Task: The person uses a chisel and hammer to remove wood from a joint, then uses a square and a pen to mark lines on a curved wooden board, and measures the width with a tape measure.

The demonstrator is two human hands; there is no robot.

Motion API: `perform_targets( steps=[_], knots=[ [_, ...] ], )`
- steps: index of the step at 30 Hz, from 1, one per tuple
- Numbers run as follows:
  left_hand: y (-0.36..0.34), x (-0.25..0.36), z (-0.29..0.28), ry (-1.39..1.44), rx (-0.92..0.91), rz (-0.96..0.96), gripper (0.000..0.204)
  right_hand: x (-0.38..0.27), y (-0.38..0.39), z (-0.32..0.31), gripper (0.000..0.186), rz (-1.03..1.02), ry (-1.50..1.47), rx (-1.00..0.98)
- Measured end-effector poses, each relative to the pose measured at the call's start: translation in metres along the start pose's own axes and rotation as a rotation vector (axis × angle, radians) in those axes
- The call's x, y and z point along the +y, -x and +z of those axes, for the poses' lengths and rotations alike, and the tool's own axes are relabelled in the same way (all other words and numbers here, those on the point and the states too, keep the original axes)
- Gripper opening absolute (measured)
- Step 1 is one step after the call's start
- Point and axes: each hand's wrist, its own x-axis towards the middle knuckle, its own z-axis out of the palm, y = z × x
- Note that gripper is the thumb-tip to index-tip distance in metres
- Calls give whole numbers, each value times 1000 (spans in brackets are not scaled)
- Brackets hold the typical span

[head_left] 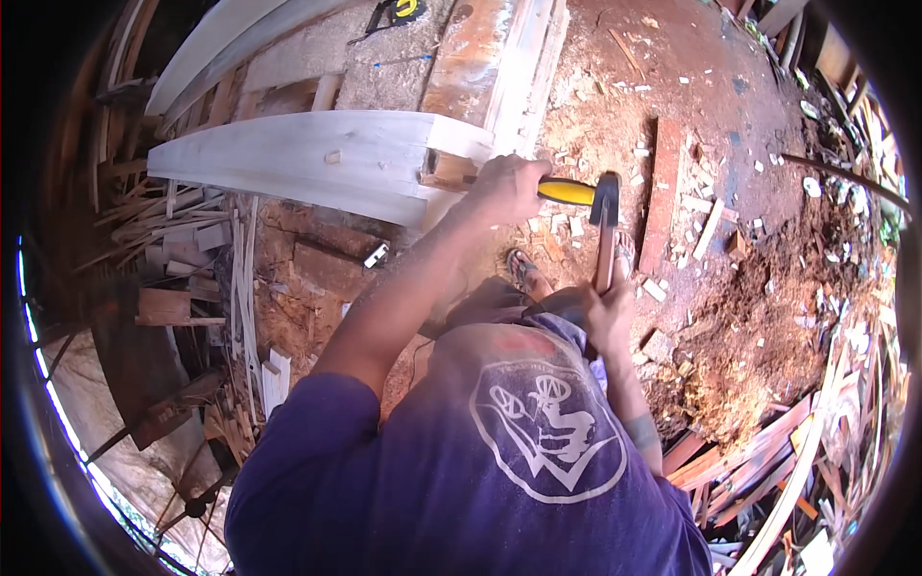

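Observation:
My left hand [509, 187] is closed around a chisel with a yellow-and-black handle [567, 190], held horizontally against a recess [444, 171] cut in the end of a pale wooden beam [288, 158]. The blade is mostly hidden by my fingers. My right hand [607, 312] grips the wooden handle of a hammer [605, 202]; its dark head is at the chisel's butt, and I cannot tell if they touch. Both forearms reach up from my purple T-shirt.
Planks [514, 58] and a yellow-black tool, perhaps a tape measure [403, 13], are beyond the beam. A reddish board [663, 182] and wood chips lie on the dirt floor by my sandalled feet [528, 269]. Scrap wood piles [202, 240] fill both sides.

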Motion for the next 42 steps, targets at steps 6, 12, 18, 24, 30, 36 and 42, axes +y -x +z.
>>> perform_targets(
  steps=[6, 12, 18, 24, 30, 36, 42],
  knots=[
    [4, -2, -2, 95, 5, -19, 22, -1, -8, -60, 25, 116, -626, 508],
    [2, -10, -2, 40, -17, -17, 23, 25, 16, 17, 7, -74, -48, -5],
    [12, -13, 17, 19, 220, 50, 27, 21, -4, -56, 5, 431, -280, 49],
    [54, -23, -67, 248, 108, 210, 19, 10, -15, -106, 10, 457, -299, 171],
    [70, -13, -62, 470, 208, 120, 15, -2, -11, -135, 12, 475, -335, 124],
    [45, 48, 47, 133, 318, 449, 24, 20, -21, -168, 17, 542, -426, 88],
    [47, 92, -60, 844, 715, 262, 19, 21, -79, -210, 14, 459, -393, 50]
  ],
)
